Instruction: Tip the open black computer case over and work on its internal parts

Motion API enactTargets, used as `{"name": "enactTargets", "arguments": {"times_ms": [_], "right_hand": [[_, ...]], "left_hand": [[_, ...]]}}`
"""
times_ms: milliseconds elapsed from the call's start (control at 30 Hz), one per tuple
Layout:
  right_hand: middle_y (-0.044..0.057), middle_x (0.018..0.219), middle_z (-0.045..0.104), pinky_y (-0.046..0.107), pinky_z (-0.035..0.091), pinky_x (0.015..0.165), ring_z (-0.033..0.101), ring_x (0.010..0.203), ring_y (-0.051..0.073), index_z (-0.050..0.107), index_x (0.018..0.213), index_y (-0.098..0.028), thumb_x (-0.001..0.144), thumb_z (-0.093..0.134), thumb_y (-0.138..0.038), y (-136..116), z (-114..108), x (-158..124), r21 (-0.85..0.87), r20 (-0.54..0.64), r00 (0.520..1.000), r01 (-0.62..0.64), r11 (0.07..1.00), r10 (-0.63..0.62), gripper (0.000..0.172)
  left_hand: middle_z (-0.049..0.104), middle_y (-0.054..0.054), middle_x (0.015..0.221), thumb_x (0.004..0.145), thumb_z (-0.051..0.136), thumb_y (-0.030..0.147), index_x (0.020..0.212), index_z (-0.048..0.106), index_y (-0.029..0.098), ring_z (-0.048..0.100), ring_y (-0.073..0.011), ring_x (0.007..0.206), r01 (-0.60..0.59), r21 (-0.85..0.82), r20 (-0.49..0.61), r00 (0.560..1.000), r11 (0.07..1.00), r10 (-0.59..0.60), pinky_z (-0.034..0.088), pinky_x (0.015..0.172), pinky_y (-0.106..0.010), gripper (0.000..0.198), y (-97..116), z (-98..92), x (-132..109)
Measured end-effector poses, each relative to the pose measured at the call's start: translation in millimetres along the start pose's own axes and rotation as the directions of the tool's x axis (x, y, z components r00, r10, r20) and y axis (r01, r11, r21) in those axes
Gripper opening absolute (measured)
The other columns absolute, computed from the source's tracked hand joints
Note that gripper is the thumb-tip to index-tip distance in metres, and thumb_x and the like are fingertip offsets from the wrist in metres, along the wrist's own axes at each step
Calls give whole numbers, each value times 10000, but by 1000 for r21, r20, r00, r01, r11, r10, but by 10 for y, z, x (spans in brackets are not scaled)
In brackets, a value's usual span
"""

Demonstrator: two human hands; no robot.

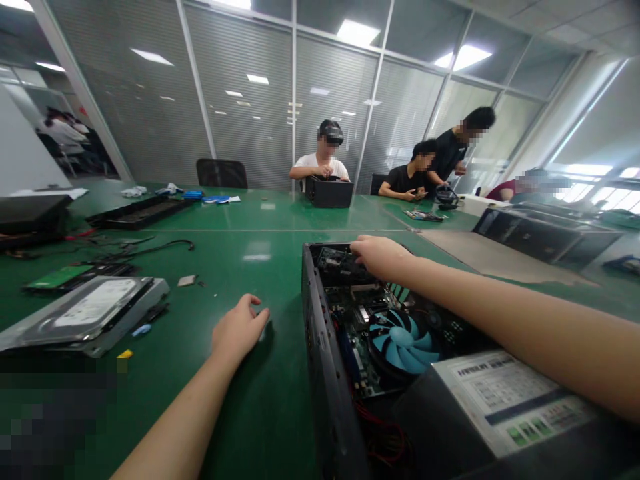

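Observation:
A black computer case (327, 373) lies on its side before me with its top open. Inside it show a cooling fan (403, 337) with blue blades, a circuit board (365, 313), and a power supply (480, 373) with a printed label. My right hand (381, 257) reaches over the case to its far end. Its fingers are bent down at the inner edge, beside a dark board (336, 261); what they hold, if anything, is hidden. My left hand (236, 331) is by the green table (270, 400), left of the case, with its fingers loosely bent and nothing in them.
Hard drives (95, 310), a green circuit board (60, 277), cables (155, 250) and a black panel (145, 212) lie to the left. Across the table a person (323, 163) handles another computer case (330, 193). Further right are cardboard (475, 253) and a metal case (540, 233).

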State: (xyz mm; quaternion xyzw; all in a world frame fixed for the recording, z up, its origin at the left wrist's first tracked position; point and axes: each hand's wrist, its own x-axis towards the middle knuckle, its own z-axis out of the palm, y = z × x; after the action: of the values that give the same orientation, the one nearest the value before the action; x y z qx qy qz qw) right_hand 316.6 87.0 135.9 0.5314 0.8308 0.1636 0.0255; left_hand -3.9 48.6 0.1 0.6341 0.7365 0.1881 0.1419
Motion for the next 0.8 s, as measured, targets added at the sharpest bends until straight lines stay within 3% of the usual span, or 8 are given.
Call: {"name": "enactTargets", "arguments": {"times_ms": [67,133,233,333,500,600,800], "right_hand": [[57,924,665,270,416,690,624,851,202,650,935,-184,867,619,-232,76,-8,0,77,-26,1000,-2,997,4,89],[17,838,651,254,391,654,592,791,171,641,902,-191,866,627,-248,159,18,14,154,21,1000,-7,988,4,69],[7,842,655,247,386,652,585,783,160,639,913,-191,865,632,-260,238,67,39,192,35,999,-11,981,4,84],[48,981,679,277,416,705,624,879,204,650,939,-194,852,631,-240,228,93,46,67,-38,999,-13,998,15,101],[126,1058,696,325,485,713,684,893,265,683,976,-158,835,562,-111,81,126,25,-111,68,997,52,992,-44,191],[168,1062,702,361,515,764,690,935,288,699,982,-127,844,516,-64,-11,180,34,-118,118,990,89,989,-75,238],[241,1074,701,405,518,867,685,1007,308,726,1030,-77,859,566,-109,-135,231,129,-47,240,970,42,998,-29,236]], "left_hand": [[740,-37,916,838,486,550,1140,582,268,678,-266,852,-6,1,-1,1000,1000,6,406,634,-298,425,0,8,-6],[738,-38,916,835,485,555,1125,589,271,676,-272,862,-5,5,-2,1000,1000,5,403,634,-299,419,0,17,-5],[735,-29,916,836,476,564,1106,594,282,672,-280,874,8,16,7,1000,1000,-8,395,622,-302,407,5,21,5],[736,-18,913,837,472,559,1103,596,288,670,-274,879,15,31,21,1000,999,-16,397,619,-300,399,18,13,16],[734,-20,891,833,462,591,1099,603,284,670,-264,851,19,58,31,999,998,-21,392,602,-290,430,26,3,32],[733,-16,898,830,460,604,1103,600,291,671,-265,847,17,71,32,999,997,-20,390,598,-288,438,20,8,50],[722,-15,879,821,456,601,1091,597,291,662,-261,841,5,48,39,999,999,-7,378,597,-289,435,15,-1,55]]}}
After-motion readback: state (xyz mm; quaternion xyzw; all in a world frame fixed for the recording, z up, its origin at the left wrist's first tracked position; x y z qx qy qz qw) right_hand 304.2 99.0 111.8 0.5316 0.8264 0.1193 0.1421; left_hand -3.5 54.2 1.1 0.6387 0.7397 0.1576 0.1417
